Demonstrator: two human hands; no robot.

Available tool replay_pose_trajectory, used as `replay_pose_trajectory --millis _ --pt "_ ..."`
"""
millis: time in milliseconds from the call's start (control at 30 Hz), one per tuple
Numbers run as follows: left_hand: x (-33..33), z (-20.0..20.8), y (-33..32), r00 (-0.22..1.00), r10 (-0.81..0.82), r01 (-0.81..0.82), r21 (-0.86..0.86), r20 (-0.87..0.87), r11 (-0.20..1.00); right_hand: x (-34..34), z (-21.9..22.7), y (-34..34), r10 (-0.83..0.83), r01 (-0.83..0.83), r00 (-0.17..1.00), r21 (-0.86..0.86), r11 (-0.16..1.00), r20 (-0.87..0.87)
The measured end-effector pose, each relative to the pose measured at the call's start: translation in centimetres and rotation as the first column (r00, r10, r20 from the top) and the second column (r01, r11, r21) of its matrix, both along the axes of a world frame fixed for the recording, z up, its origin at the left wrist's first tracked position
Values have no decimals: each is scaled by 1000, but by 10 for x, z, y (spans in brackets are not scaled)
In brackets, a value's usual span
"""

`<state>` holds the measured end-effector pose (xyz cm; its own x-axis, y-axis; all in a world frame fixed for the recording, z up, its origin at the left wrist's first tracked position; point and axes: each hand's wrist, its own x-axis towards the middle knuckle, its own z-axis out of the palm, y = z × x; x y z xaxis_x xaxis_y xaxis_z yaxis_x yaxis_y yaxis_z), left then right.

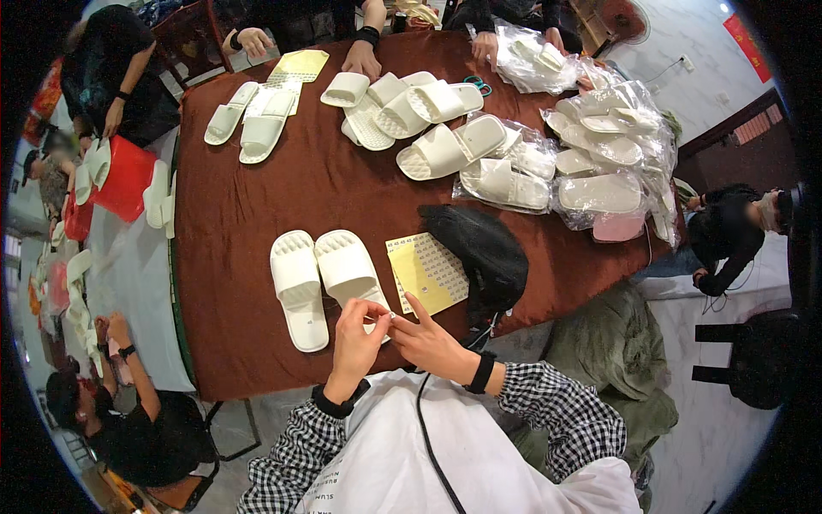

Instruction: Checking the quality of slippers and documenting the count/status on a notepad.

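A pair of white slide slippers, the left slipper (300, 291) and the right slipper (349, 265), lies on the brown cloth in front of me. My left hand (355, 337) is over the heel of the right slipper, its thumb and fingers pinched together. Meeting it fingertip to fingertip is my right hand (431, 344), also pinching, with one finger raised. Between the fingertips shows a tiny white sticker (392, 315), partly hidden. Just beyond my right hand lies a yellow sheet of small printed stickers (441, 295), some of its backing bare.
A black cloth bag (479, 253) sits right of the sheet. Farther off on the brown tablecloth (231, 283) are loose slippers (445, 150), bagged slippers (604, 146) and teal scissors (478, 84). Co-workers stand across the table. A red bucket (124, 176) holding slippers stands at left.
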<state>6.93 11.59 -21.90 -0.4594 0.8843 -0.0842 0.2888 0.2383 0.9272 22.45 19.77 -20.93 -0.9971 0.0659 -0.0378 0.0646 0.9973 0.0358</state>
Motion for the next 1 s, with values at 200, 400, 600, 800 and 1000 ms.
replay_pose_trajectory --millis 200,400,600,800,1000 --pt "30 4 1 996 44 -45 -14 -82 999 30 -17 14 156 -139 980 136 981 -121" --pt "26 4 -21 970 12 -22 -40 -242 999 29 -33 27 -207 121 977 -665 737 -51" --pt "5 -4 -42 952 -32 11 -71 -304 997 -13 -22 3 -322 8 926 -842 540 -198" --pt "-62 -40 -85 959 7 -46 -131 -284 990 -87 -53 -27 -337 63 935 -884 463 -110" --pt "-115 -89 -98 926 44 -122 -189 -375 974 -140 -93 -34 -389 191 921 -843 503 -23"
